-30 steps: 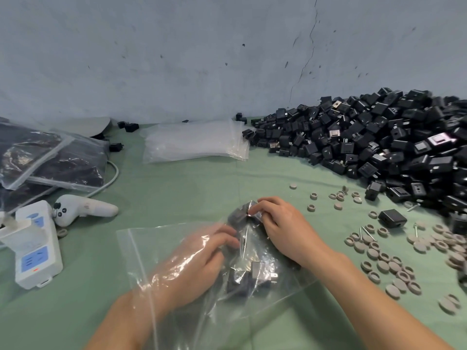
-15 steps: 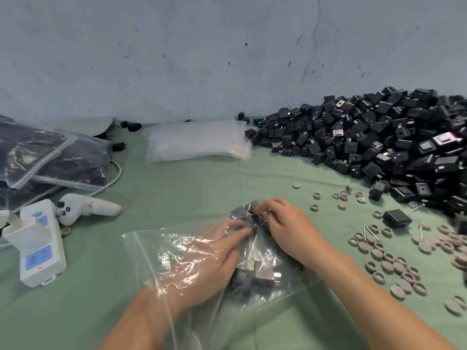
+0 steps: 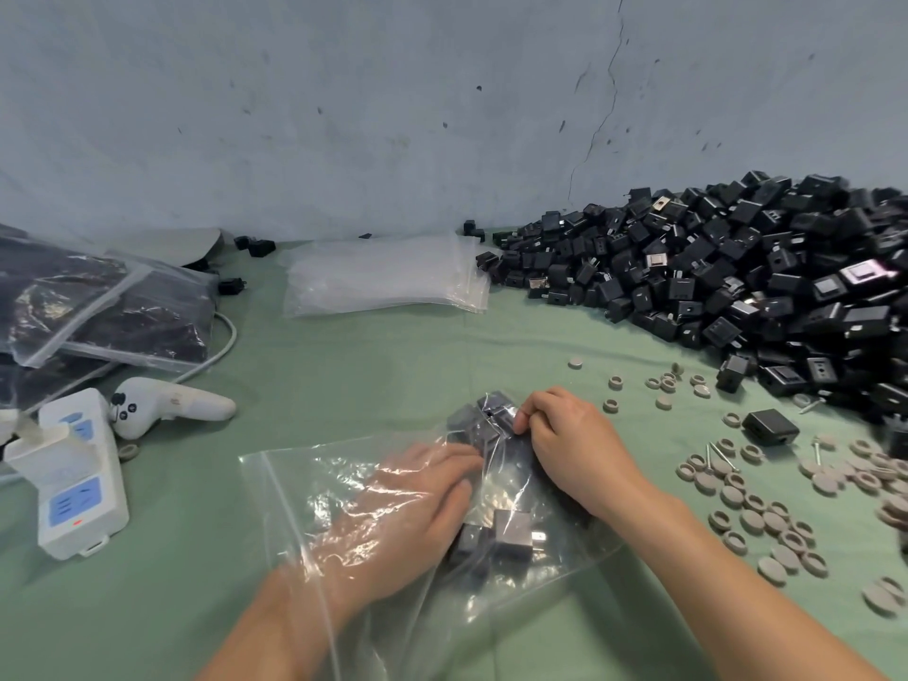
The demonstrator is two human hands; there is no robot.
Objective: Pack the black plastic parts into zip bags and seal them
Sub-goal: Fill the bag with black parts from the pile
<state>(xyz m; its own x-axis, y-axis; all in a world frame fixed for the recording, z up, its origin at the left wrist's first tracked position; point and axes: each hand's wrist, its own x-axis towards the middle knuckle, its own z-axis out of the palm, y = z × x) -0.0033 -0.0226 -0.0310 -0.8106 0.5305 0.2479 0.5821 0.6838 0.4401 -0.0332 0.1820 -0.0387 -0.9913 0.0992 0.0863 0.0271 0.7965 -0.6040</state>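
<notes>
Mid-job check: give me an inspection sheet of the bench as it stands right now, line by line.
Surface: green cloth, slightly wrinkled, covers the bench.
Job's things: unsealed zip bag at centre with several black parts inside; loose pile of parts at right; empty bags stacked at the back; filled bags at left.
Clutter: grey discs and screws at right; white controller at left.
Grippers: left hand is inside the bag, fingers against the parts; right hand pinches the bag's far end.
Cables: white cable near the power strip.
Surroundings: blue-grey wall, cracked.
</notes>
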